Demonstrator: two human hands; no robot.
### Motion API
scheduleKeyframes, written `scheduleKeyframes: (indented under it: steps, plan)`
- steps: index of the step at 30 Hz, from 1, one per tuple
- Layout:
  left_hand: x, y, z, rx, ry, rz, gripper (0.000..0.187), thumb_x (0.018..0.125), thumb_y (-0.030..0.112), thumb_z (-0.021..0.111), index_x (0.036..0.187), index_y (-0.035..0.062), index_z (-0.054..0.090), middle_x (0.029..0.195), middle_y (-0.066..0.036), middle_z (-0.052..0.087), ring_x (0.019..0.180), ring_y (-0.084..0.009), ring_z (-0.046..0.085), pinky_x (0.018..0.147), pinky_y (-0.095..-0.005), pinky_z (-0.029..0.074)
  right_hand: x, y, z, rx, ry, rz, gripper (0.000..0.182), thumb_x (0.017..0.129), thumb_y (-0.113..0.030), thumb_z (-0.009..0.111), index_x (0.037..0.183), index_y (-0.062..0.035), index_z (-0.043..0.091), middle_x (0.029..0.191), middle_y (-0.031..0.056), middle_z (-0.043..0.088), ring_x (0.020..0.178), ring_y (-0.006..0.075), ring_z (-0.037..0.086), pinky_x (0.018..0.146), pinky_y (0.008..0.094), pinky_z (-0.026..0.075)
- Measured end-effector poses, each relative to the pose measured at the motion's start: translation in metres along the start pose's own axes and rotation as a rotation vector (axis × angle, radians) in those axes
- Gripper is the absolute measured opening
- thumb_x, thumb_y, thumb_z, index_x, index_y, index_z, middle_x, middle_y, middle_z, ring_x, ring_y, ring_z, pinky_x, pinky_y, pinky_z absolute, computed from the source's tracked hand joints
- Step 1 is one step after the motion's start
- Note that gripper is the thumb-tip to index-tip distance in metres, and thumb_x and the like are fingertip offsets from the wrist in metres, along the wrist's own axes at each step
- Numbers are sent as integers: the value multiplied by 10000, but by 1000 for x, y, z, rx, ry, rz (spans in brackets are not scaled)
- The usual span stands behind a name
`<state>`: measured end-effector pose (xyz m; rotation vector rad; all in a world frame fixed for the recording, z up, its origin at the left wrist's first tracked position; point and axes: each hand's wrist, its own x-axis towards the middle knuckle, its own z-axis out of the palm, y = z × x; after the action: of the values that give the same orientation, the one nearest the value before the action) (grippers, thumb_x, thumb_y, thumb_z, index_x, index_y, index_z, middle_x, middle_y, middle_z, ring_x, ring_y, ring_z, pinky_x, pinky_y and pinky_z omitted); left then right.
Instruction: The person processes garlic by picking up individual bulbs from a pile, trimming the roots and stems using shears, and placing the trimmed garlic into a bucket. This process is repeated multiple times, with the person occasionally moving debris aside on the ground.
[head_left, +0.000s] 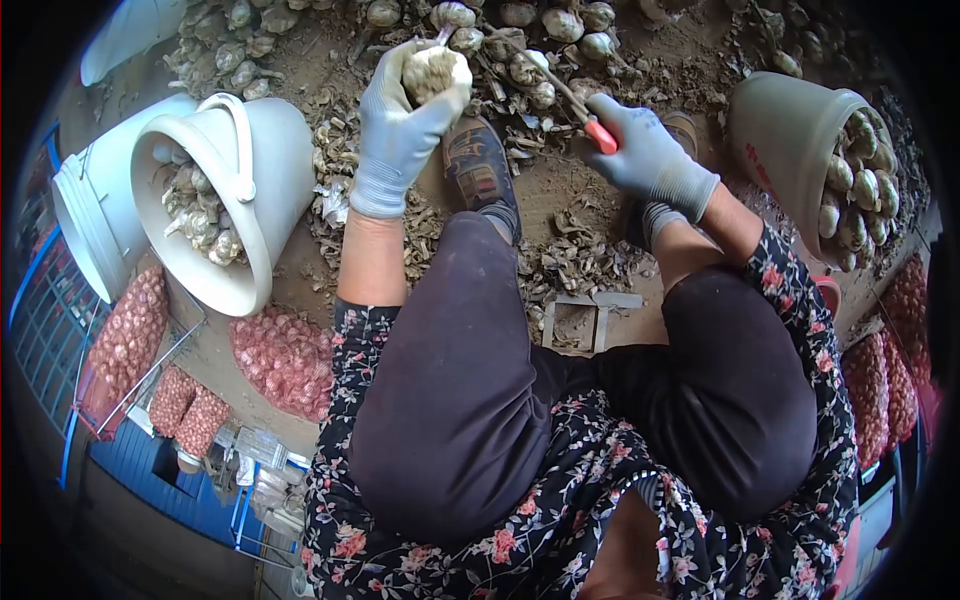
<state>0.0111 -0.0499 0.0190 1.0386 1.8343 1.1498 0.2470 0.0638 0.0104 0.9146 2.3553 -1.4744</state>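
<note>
My left hand [395,125], in a pale grey work glove, is closed around a garlic bulb [437,75] with its soil-caked root side showing. In my gloved right hand [645,150] is a tool with a red handle [601,137]. Its long, thin brown shaft or blade points up and left, ending near the loose garlic; I cannot tell which kind of tool it is. Other garlic bulbs [563,25] lie on the soil just beyond both hands. Dry garlic skins and trimmings [570,255] litter the ground between my shoes.
To the left, a white bucket [290,150] lies tilted with garlic inside, beside another white bucket [90,225]. A third bucket [770,130], full of garlic, leans at the right. Red mesh sacks of garlic [283,362] stand behind on both sides. My shoe [478,165] is close below the left hand.
</note>
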Motion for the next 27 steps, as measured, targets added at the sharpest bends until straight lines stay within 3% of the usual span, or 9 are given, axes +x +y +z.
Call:
scheduleKeyframes:
  steps: [2,3,4,6,8,13,20,25,27]
  plan:
    - [5,10,4,-458,-1,-328,498,741,116,717,1167,-28,503,880,-50,618,791,-140,617,745,-256,511,-1,-9,-2,-77,-21,6,335,828,-273,609,1004,-34,454,873,226,595,880,376,605,736,444,477]
    - [5,5,3,-489,-33,-371,571,714,110,744,1198,-26,473,930,-68,619,840,-153,617,780,-269,511,-2,-10,-1,-214,82,-73,346,829,-271,608,1024,-35,447,893,216,587,897,371,599,758,439,480]
    - [4,2,6,-485,-36,-372,571,714,110,744,1198,-26,473,930,-68,619,840,-153,617,780,-269,511,-2,-11,0,-352,187,-150,358,829,-269,607,1045,-36,440,914,206,579,915,366,593,781,434,483]
    - [5,2,14,-278,-10,-151,594,685,92,762,1194,-14,474,962,-63,618,862,-161,615,794,-264,509,1,-20,-5,-432,200,-143,362,828,-263,607,1051,-33,438,941,190,566,909,361,596,781,432,491]
    - [3,1,17,-172,-7,-116,621,657,92,785,1189,-3,478,1001,-80,623,892,-175,621,818,-268,507,2,-25,-7,-592,168,-85,388,820,-265,619,1063,-25,435,948,197,572,919,349,599,778,429,493]
    - [2,16,27,242,78,-25,521,660,83,798,1106,6,541,986,-77,653,879,-135,627,791,-266,514,1,-30,-5,-580,100,-29,419,817,-287,624,1077,-16,441,961,206,575,908,347,612,786,426,494]
    - [3,2,27,295,154,-17,484,646,64,795,1068,10,563,946,-73,667,841,-129,636,766,-262,518,-4,-28,-4,-578,37,-37,423,829,-301,612,1083,-7,443,960,199,592,901,335,631,770,433,501]
    - [2,1,21,49,87,-77,504,639,80,804,1078,12,566,943,-56,666,829,-117,629,758,-254,514,-4,-19,-4,-518,15,-27,427,844,-320,597,1090,-7,443,932,183,603,877,332,637,793,441,492]
    - [1,3,19,134,57,-83,513,634,89,810,1080,14,569,944,-57,668,833,-120,633,759,-256,517,-5,-20,-6,-531,-29,7,428,849,-328,593,1096,-12,445,935,179,608,888,326,637,818,441,481]
